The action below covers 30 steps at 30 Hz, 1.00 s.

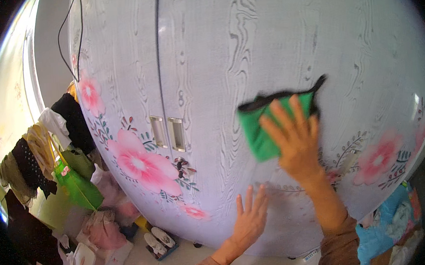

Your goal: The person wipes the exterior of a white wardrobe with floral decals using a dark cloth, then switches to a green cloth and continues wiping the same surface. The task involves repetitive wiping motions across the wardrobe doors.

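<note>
A wardrobe (208, 77) with a pale wood-grain finish and pink flower prints fills most of the head view. My right hand (296, 141) lies spread over a green cloth with a black edge (254, 129), pressing it against the door front; the fingers are apart and slightly blurred. Lower and to the left, my left hand (251, 216) is at the wardrobe's lower part with its fingers apart, holding nothing. Two recessed metal handles (176, 134) sit beside the door seam, left of the cloth, and a keyhole with something dark at it (179, 165) lies below them.
Clothes (39, 144) and a green bag (77, 184) hang at the left near a bright window. White shoes (159, 241) stand in a box on the tiled floor. A blue plastic bag (383, 227) lies at the lower right. A dark cable (59, 43) hangs at the upper left.
</note>
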Motion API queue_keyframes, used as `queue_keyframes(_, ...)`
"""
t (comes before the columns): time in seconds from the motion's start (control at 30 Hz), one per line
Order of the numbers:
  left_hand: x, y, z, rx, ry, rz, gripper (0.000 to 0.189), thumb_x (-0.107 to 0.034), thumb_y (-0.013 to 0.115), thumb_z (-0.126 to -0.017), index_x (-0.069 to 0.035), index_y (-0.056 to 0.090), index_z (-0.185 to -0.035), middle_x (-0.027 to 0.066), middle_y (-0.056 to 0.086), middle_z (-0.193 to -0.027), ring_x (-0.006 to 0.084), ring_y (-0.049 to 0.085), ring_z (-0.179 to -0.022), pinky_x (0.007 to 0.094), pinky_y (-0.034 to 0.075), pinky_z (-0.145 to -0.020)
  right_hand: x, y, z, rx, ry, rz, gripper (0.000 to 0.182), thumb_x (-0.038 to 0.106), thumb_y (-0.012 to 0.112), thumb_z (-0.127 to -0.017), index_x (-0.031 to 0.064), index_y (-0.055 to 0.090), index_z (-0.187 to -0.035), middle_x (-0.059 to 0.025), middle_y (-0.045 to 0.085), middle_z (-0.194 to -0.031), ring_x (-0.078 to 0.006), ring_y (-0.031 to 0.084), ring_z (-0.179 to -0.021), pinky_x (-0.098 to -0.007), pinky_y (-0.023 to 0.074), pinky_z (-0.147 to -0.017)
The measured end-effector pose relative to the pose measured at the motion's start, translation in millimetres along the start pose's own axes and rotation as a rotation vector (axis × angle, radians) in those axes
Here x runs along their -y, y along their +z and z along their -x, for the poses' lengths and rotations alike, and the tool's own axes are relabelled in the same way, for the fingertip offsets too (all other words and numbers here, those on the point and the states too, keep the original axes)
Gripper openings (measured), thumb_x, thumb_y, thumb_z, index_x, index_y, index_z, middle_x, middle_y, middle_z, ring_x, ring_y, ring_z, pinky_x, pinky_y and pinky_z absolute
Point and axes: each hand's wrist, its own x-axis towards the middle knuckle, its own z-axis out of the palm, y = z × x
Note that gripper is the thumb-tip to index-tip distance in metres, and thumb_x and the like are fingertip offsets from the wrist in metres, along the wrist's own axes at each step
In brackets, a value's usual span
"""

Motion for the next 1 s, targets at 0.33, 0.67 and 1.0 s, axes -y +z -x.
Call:
queue_keyframes(0.33, 4, -6, 17, 0.128, -0.06, 0.003, 0.066, -0.023, 0.062, -0.093, -0.002, 0.037, -0.15, 0.0185, 0.023, -0.162, 0.046, 0.018, -0.149, 0.0679, 0.021, -0.114, 103, 56, 8, 0.19, -0.504, -0.175, 0.045, 0.02, 0.057, -0.089, 0.0109, 0.062, -0.132, -0.0056, 0.046, -0.154, -0.0274, 0.037, -0.146, -0.0482, 0.0332, -0.111)
queue_keyframes(0.67, 6, -7, 27, 0.032, -0.07, 0.024, 0.072, -0.022, 0.068, -0.089, -0.001, 0.037, -0.15, 0.0196, 0.021, -0.163, 0.0464, 0.017, -0.15, 0.0685, 0.018, -0.114, 92, 59, -71, -0.057, -0.186, -0.112, 0.046, 0.021, 0.053, -0.091, 0.0105, 0.061, -0.136, -0.0078, 0.045, -0.154, -0.0309, 0.031, -0.148, -0.0529, 0.0295, -0.112)
queue_keyframes(1.0, 13, -5, 35, 0.027, -0.1, 0.02, 0.077, -0.022, 0.071, -0.086, 0.0, 0.034, -0.15, 0.0222, 0.026, -0.159, 0.0491, 0.014, -0.149, 0.0697, 0.012, -0.115, 96, 67, 1, -0.006, -0.198, -0.226, 0.044, 0.02, 0.054, -0.09, 0.0107, 0.063, -0.133, -0.0063, 0.044, -0.154, -0.0312, 0.031, -0.148, -0.0528, 0.0331, -0.111)
